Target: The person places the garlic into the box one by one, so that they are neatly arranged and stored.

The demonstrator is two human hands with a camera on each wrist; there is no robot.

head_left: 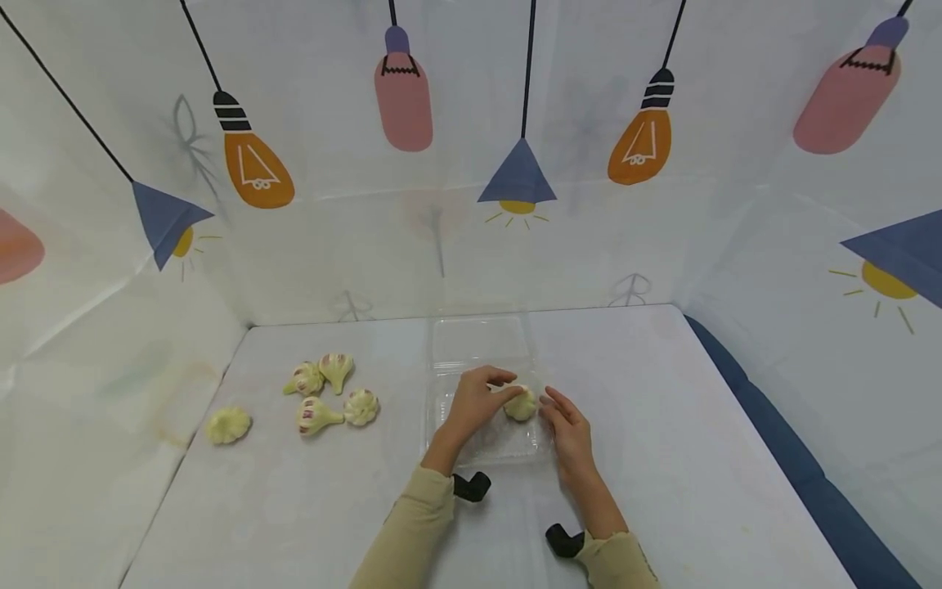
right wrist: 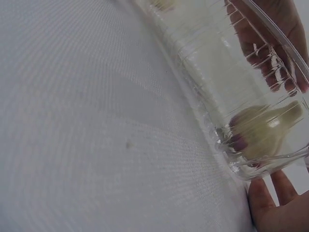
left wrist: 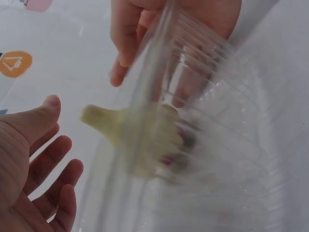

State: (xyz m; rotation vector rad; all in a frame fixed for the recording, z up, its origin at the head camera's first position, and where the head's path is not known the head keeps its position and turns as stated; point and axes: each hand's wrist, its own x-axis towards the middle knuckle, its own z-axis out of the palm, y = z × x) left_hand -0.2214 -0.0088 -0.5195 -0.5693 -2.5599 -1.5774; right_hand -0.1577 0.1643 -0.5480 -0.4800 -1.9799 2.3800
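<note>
A clear plastic clamshell box (head_left: 478, 450) stands on the table, its lid (head_left: 480, 339) folded back at the far side. One garlic bulb (head_left: 521, 405) sits in the box's right part, its pale stem (left wrist: 99, 116) toward the left hand in the left wrist view. Over the box hovers my left hand (head_left: 478, 401), fingers spread and apart from the bulb in the left wrist view. Along the box's right side is my right hand (head_left: 570, 433), loosely bent. Its fingers (right wrist: 260, 198) are by the box corner in the right wrist view; whether they touch is unclear.
Several garlic bulbs lie on the table's left: a cluster including one bulb (head_left: 336, 370) and one bulb (head_left: 361, 406), plus a separate bulb (head_left: 228, 425) near the left edge. The white table (head_left: 662, 433) is enclosed by a printed curtain (head_left: 456, 245). Dark blue seating (head_left: 795, 458) borders the right edge.
</note>
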